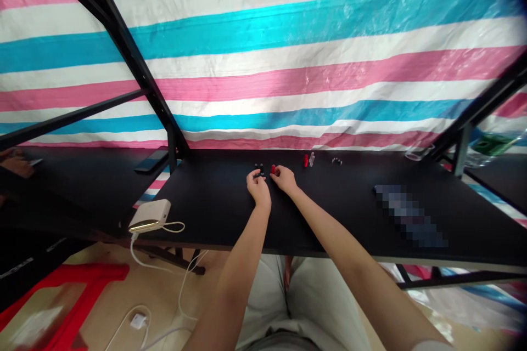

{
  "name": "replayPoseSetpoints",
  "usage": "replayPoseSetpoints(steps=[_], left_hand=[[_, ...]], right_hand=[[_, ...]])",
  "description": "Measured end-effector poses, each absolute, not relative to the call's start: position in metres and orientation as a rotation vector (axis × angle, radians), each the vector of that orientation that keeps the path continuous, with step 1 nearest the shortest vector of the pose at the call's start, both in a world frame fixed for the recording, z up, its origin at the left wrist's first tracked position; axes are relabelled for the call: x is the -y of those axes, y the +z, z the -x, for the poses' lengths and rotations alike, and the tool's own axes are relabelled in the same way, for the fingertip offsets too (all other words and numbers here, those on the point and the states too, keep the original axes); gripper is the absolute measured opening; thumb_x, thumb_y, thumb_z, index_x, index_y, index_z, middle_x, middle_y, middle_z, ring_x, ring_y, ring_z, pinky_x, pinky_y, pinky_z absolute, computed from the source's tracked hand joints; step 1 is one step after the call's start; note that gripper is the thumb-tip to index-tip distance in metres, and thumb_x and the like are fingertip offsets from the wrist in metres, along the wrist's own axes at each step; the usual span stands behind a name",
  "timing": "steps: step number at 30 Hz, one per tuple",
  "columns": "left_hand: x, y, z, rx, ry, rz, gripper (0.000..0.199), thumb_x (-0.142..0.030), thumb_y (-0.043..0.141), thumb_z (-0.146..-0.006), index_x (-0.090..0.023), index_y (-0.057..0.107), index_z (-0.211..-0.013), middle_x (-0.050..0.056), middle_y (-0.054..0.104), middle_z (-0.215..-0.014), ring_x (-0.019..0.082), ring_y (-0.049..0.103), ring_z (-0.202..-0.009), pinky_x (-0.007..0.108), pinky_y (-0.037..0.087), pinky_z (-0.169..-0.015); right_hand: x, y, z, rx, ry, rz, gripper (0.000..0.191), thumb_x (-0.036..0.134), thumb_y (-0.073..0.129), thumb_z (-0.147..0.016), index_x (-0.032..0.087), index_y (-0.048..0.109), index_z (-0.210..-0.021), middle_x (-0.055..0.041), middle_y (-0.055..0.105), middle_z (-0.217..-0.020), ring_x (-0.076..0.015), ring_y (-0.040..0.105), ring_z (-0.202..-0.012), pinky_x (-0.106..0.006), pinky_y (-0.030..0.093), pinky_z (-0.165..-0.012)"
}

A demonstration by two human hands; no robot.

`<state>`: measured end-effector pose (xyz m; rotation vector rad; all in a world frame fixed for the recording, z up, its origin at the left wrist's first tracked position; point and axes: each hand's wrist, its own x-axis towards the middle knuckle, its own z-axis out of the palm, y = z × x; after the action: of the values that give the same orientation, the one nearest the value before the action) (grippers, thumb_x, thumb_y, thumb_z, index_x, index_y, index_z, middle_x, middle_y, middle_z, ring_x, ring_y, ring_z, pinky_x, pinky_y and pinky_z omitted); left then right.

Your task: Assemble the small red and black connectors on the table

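Note:
Over the black table, my right hand (285,179) pinches a small upright red piece (273,169) between thumb and fingertips. Close beside it, my left hand (260,189) has its fingers curled in at small black pieces (258,166); a dark bit shows at its fingertips, too small to name. Farther back and to the right stand another small red piece (306,160) and a clear piece (312,159), side by side. Some tiny dark and clear parts (337,161) lie farther right.
A white power bank (150,215) with a cable sits at the black table's (214,214) left front edge. A blurred dark blue object (409,216) lies at right. Behind is a striped sheet (288,77); black frame bars (140,71) slant up. Another person's hand (17,164) shows far left.

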<state>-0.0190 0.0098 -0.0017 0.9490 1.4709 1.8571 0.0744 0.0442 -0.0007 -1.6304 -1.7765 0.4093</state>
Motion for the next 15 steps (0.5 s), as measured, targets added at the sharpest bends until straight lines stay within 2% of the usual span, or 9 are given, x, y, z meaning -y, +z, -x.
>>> replayPoseSetpoints(steps=[10, 15], left_hand=[[-0.012, -0.005, 0.019, -1.441, 1.888, -0.934, 0.025, -0.008, 0.041, -0.065, -0.016, 0.056, -0.083, 0.001, 0.058, -0.079, 0.008, 0.055, -0.063, 0.024, 0.043, -0.07], [-0.011, -0.004, 0.018, -1.434, 1.874, -0.958, 0.024, -0.008, 0.041, -0.066, -0.016, 0.055, -0.083, 0.002, 0.057, -0.082, 0.008, 0.056, -0.063, 0.023, 0.044, -0.068]], right_hand=[[-0.047, 0.0, -0.062, 1.91, 0.323, 1.727, 0.013, 0.03, 0.053, -0.075, 0.019, 0.058, -0.079, -0.0033, 0.061, -0.084, -0.0162, 0.053, -0.08, -0.025, 0.034, -0.063], [-0.038, 0.001, -0.073, 1.92, 0.24, 1.594, 0.026, 0.035, 0.054, -0.075, 0.019, 0.058, -0.095, -0.0049, 0.06, -0.086, -0.0181, 0.052, -0.082, -0.028, 0.037, -0.067]])
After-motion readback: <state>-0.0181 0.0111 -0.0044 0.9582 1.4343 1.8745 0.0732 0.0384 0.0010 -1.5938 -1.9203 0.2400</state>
